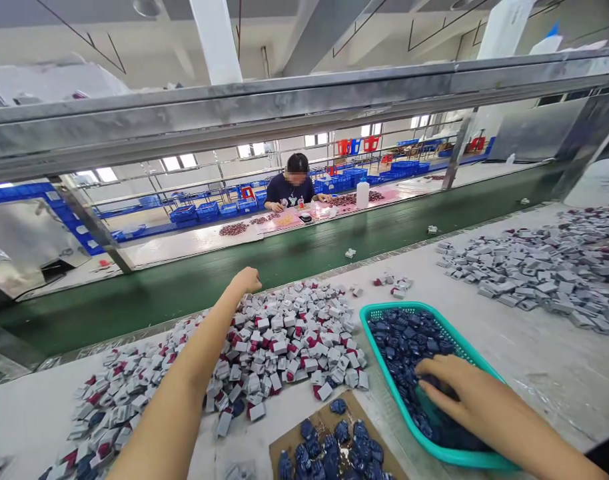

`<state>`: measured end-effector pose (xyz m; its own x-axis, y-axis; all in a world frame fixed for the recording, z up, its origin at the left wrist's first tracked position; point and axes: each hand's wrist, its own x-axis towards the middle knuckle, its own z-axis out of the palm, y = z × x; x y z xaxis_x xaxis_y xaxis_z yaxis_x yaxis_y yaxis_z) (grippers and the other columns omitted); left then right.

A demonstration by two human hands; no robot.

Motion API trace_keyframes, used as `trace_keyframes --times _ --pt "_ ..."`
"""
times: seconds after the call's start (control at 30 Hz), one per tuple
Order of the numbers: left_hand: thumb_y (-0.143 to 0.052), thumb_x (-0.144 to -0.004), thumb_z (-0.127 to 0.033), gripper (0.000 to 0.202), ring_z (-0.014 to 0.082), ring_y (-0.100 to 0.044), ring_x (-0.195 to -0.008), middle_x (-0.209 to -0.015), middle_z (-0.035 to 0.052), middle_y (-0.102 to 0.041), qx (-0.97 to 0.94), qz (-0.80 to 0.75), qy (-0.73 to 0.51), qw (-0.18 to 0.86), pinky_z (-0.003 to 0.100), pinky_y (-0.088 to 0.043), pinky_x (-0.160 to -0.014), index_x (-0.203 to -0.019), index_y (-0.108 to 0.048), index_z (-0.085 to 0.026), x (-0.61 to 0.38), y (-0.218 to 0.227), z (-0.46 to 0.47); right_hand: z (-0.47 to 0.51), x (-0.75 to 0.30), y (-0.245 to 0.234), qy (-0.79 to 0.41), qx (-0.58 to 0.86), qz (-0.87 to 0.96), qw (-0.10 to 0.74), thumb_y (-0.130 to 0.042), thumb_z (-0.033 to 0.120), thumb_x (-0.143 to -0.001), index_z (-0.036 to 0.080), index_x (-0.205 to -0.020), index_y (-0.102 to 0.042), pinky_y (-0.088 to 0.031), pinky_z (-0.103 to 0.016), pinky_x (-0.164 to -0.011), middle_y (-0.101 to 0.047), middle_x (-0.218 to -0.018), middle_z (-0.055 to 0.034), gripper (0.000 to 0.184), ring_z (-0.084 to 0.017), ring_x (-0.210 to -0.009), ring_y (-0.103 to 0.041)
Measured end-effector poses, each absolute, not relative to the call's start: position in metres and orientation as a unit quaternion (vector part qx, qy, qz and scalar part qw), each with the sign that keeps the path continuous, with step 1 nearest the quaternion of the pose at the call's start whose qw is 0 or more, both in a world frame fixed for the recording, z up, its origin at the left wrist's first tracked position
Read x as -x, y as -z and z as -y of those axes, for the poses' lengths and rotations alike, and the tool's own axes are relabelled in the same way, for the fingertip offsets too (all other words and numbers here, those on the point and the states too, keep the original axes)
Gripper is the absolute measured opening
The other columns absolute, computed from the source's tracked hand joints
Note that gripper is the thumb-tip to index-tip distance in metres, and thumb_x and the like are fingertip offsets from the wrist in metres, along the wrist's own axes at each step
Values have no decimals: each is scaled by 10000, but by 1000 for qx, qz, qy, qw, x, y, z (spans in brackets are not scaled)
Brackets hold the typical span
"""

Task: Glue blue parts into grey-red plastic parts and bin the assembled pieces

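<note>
My left hand (247, 281) is stretched out over the far edge of a heap of small light-grey and dark-red plastic pieces (284, 340), by the green conveyor belt (194, 283). Its fingers are curled in, and anything inside them is hidden. My right hand (447, 383) reaches into a teal plastic basket (384, 393) filled with small dark-blue moulded pieces (409, 337). Thumb and forefinger stand apart there; the other fingers are partly hidden. Between my arms, several more dark-blue pieces (329, 453) lie on a brown cardboard sheet (279, 450).
Another heap of grey pieces (539, 270) spreads to the right. A few grey pieces (350, 253) sit on the belt. Across it, a person (290, 190) works at a table beside a white bottle (362, 195). A metal beam (304, 103) crosses overhead.
</note>
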<state>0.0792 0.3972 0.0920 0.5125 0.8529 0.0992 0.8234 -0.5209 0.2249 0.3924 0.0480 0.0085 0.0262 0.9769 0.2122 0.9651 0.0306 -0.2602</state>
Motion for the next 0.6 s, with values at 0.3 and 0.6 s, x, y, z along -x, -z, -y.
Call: trace_keyframes --times 0.3,0.6 --pt "-631 -901 -520 446 242 -713 -916 -952 81 -734 -788 -484 -280 256 387 -622 -839 -1129 -712 -146 -27 -115 -314 -16 -329 -45 -307 625 613 374 -559 554 -925 256 -1013 -722 -507 -223 -566 -657 -964 -74 352 -189 -795 -635" --pt "-846 -710 -573 434 206 -691 -831 -970 77 -780 -617 -496 -487 370 253 -576 -661 -981 -799 -236 27 -83 -155 -22 -268 -62 -521 543 569 331 -586 608 -920 210 -1110 -682 -472 -200 -519 -537 -653 8 451 -123 -564 -547"
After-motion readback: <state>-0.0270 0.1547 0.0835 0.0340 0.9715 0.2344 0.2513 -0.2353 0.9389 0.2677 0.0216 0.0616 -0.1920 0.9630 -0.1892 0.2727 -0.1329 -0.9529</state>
